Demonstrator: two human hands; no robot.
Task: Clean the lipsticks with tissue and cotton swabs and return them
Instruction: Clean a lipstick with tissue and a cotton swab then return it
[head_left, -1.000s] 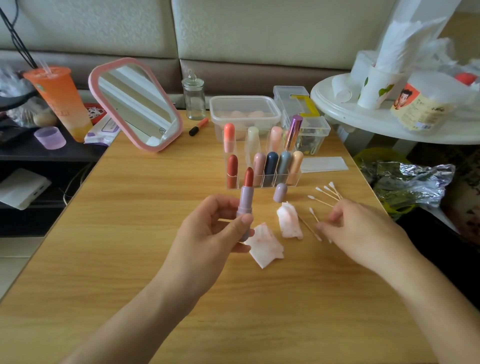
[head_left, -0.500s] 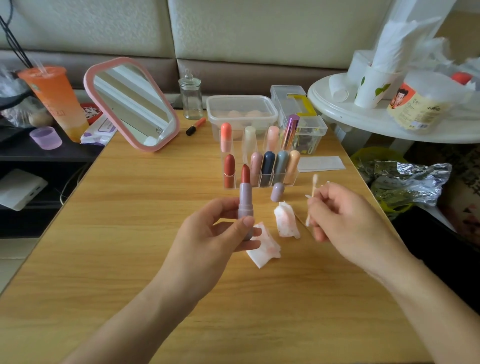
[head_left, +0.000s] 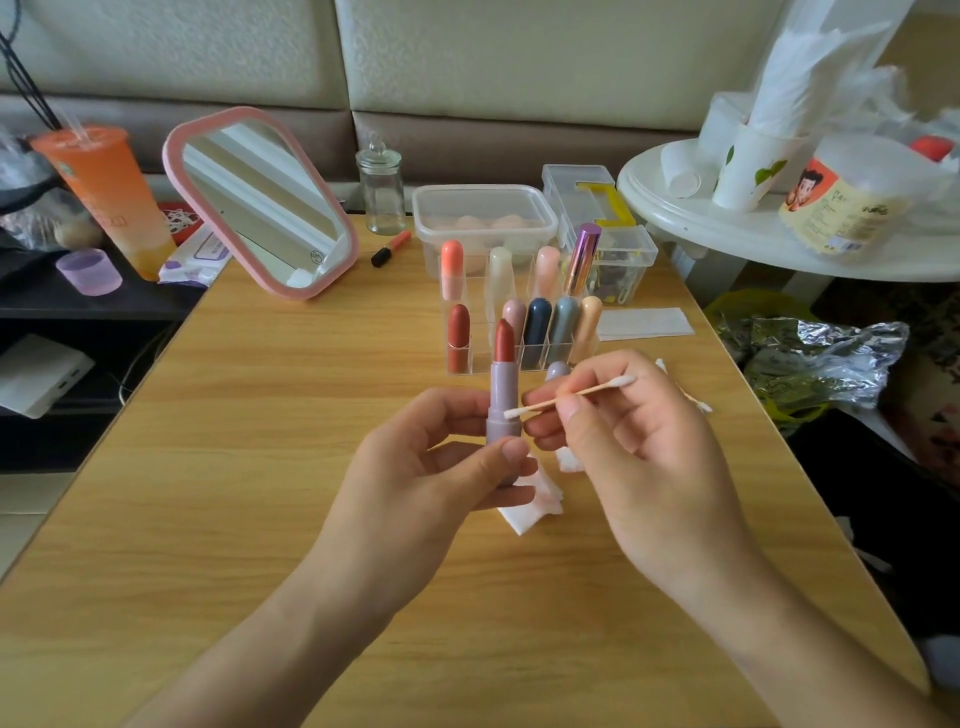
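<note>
Left hand (head_left: 431, 483) gripping lipstick (head_left: 503, 395), upright (bullet up); right hand (head_left: 639, 457) pinching cotton swab (head_left: 602, 387), crosswise, tip at tube

A pink-framed mirror (head_left: 260, 205) leaned on the wooden table (head_left: 249, 426), with a glass jar (head_left: 383, 192) and a clear plastic box (head_left: 483, 210) to its right. An orange drink (head_left: 106, 200) stood far left. Paper cups (head_left: 748, 166) sat on a white side table (head_left: 727, 236).

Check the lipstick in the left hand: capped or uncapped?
Uncapped. The lipstick in the left hand shows its red bullet bare above the lilac tube; a lilac cap stands behind it.
</note>
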